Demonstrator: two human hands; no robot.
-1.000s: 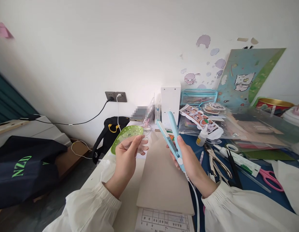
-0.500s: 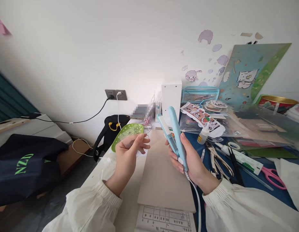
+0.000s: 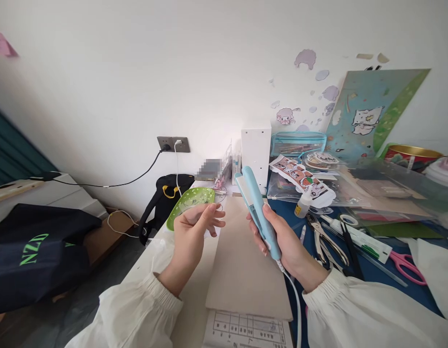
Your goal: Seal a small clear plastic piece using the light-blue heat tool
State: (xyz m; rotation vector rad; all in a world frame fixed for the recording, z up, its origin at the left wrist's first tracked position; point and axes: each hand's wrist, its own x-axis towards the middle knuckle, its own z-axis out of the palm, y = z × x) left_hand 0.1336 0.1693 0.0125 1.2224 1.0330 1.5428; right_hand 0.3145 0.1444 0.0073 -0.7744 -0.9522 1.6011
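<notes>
pale-blue flat iron [image 3: 258, 205] sits in the right hand [image 3: 278, 234], fingers wrapped round its lower end, thumb along the upper arm; its two arms are only slightly parted. it points up towards the far edge of the desk [image 3: 189, 299], above a grey board [image 3: 247, 285]. a white cord [image 3: 297, 302] runs from its base towards the near edge. the left hand [image 3: 195, 224] is half curled above the desk's left side, thumb near the forefinger; i cannot tell whether anything thin is pinched there. beyond it, a green tray [image 3: 174, 212] lies by the left edge. right of the board are a small bottle [image 3: 301, 206], metal pliers [image 3: 323, 239] and pink scissors [image 3: 405, 267].
</notes>
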